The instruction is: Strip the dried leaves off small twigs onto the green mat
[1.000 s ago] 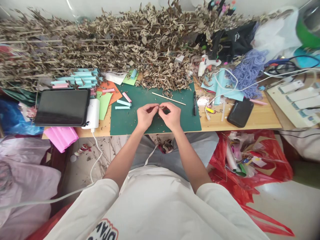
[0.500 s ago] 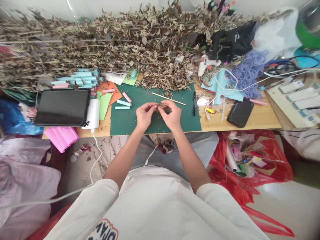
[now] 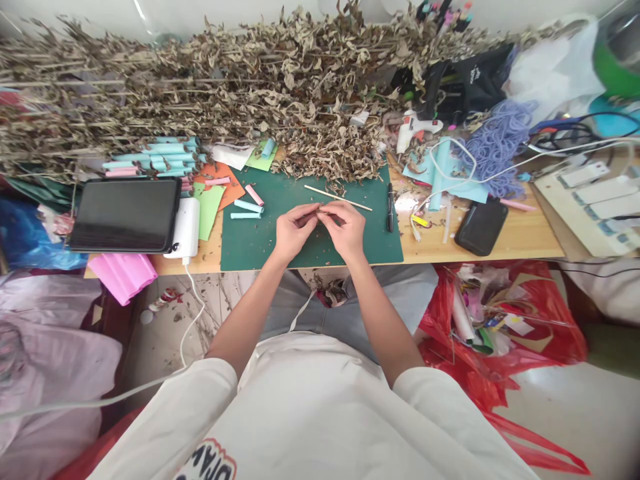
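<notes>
My left hand (image 3: 293, 230) and my right hand (image 3: 346, 229) meet over the green cutting mat (image 3: 260, 243), fingertips pinched together. Between them is a small brown bit of dried leaf or twig (image 3: 319, 211), held by both hands. A thin wooden stick (image 3: 337, 197) lies on the mat just beyond my fingers. A big heap of dried leafy branches (image 3: 200, 87) fills the back of the table.
A dark tablet (image 3: 125, 213) and a white power bank (image 3: 186, 227) lie at the left. Rolled blue and pink paper tubes (image 3: 150, 159) sit behind them. A black pen (image 3: 389, 207), a glue gun (image 3: 413, 127), a black phone (image 3: 481, 225) and purple yarn (image 3: 497, 140) are at the right. A red bag (image 3: 500, 333) hangs below.
My fingertips have shifted slightly around the small dried piece and closed nearer together. The arms stay where they were.
</notes>
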A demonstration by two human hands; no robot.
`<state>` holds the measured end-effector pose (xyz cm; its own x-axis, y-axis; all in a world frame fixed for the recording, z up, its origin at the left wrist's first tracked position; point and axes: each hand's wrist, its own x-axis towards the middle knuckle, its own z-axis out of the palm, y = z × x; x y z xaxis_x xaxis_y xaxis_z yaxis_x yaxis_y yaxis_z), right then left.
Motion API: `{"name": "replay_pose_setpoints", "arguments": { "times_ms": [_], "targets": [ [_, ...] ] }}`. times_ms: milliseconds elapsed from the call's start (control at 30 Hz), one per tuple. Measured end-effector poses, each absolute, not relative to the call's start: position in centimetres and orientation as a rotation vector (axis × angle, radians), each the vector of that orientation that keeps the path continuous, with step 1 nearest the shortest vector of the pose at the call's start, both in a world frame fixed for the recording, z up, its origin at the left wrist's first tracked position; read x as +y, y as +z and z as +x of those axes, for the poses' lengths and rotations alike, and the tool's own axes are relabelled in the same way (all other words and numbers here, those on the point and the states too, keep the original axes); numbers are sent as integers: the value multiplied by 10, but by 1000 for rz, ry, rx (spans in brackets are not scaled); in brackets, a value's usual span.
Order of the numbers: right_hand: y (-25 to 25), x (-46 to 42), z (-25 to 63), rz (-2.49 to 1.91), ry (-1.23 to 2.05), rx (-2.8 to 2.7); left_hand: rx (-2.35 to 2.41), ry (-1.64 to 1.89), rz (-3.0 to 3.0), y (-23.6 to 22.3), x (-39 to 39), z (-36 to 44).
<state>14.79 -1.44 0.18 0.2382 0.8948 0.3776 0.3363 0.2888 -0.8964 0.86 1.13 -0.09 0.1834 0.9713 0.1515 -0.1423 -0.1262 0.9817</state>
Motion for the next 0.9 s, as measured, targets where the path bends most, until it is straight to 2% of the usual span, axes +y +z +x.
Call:
{"name": "replay_pose_setpoints", "arguments": {
  "times_ms": [267,600,900],
  "targets": [
    [1,-15,147,-1218,666,-1331,1079,1246,1268,1,10,11],
    [3,-15,149,-1338,562,-1260,1124,1275,1232,-1,11,10],
    [-1,-15,145,-1252,722,-1329,1130,1303,1283,-3,14,11]
  ]
}}
